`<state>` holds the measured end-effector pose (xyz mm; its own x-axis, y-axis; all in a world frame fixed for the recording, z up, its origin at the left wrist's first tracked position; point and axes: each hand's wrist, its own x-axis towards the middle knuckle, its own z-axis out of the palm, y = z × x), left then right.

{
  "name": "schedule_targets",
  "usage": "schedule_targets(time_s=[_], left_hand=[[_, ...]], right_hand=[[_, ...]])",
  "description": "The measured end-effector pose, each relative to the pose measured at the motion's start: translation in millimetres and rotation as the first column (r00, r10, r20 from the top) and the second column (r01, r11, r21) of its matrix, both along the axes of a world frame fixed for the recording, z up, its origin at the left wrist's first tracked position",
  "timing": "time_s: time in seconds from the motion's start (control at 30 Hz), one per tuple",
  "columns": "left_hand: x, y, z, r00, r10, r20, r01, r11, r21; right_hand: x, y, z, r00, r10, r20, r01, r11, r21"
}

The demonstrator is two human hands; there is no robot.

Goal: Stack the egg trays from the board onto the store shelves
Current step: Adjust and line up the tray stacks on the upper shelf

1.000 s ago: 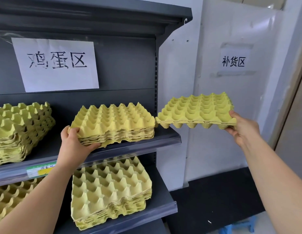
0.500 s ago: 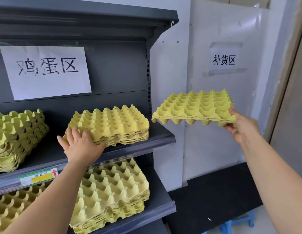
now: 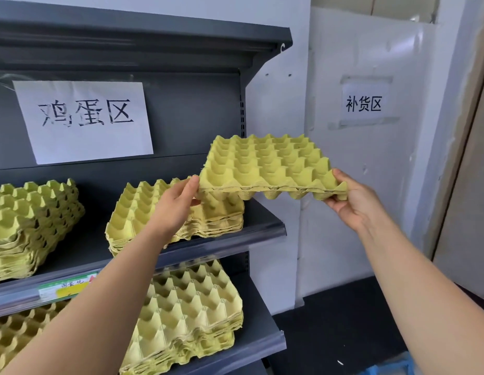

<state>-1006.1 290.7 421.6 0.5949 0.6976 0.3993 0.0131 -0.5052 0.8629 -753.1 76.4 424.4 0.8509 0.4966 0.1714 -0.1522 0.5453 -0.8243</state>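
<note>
Held tray: a single yellow moulded-pulp egg tray (image 3: 270, 166) is in the air, roughly level, its left end over the right part of the short stack of matching yellow trays (image 3: 143, 212) on the dark grey metal middle shelf (image 3: 262, 228), and clear of it.
Right hand: the right hand (image 3: 351, 197) pinches the tray's right edge, thumb on top and fingers curled underneath.
Left hand: the left hand (image 3: 176, 209) is at the tray's near-left corner with fingers mostly straight and a fingertip on the rim. The thumb seems to sit just below the corner, but I cannot tell if it has actually closed on it.
Just changed: a second ago the left hand was gripping the front of the shelf stack and the tray hung out past the shelf's right end. Now that hand has let go and risen to meet the tray, which has come in leftward over the stack.
Meaning for the task: this looks like the handover to a two-handed placement, with lining up the cups and lowering still to do.
Other stock: a taller pile of yellow trays (image 3: 32, 217) sits at the far left of the same shelf, and another pile (image 3: 192, 307) is on the shelf below.
Signs: a white handwritten paper sign (image 3: 84, 120) is on the back panel.
</note>
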Motion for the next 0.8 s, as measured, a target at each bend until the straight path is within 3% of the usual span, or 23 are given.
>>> schedule_targets(time_s=[0.13,0.3,0.5,0.67,0.8], left_hand=[[-26,9,15,0.988,0.007,0.152,0.006,0.997,-0.080],[-67,34,21,0.979,0.161,0.127,-0.167,0.985,0.037],[-104,63,9,0.956,0.275,0.105,-0.275,0.961,-0.016],[-118,86,-3,0.952,0.295,0.087,-0.294,0.956,-0.017],[-118,96,-13,0.950,0.313,0.022,-0.313,0.949,0.035]], right_hand=[[-20,36,10,0.995,0.104,0.009,-0.104,0.994,-0.021],[-47,84,18,0.980,0.199,0.021,-0.197,0.979,-0.061],[-74,130,22,0.957,0.273,0.096,-0.259,0.956,-0.141],[-86,163,19,0.947,0.249,0.205,-0.168,0.924,-0.344],[-87,178,13,0.931,0.229,0.285,-0.030,0.826,-0.563]])
